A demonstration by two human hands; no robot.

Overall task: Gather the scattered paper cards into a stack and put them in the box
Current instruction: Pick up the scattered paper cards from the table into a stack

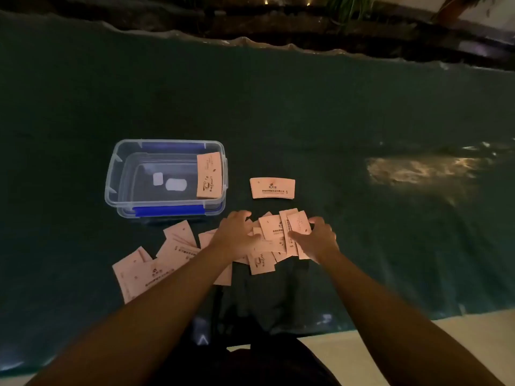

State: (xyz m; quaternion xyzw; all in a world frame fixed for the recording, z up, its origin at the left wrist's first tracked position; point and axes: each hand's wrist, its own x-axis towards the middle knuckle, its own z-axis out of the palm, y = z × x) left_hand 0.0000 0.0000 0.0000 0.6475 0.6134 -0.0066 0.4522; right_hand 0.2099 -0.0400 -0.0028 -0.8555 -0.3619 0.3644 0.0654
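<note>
- Head view: the left hand and right hand press in from both sides on a loose pile of cards, fingers spread, not yet clamped.
- More cards lie fanned under the left forearm; one card sits apart, another leans in the clear box.
- Risk: squeezing the skewed pile could buckle the cards or shed them, and the forearm may scatter the near ones.

A dark green cloth covers the floor in dim light, its far edge rippled; a warm light patch glows at three o'clock, plants at one o'clock.
</note>
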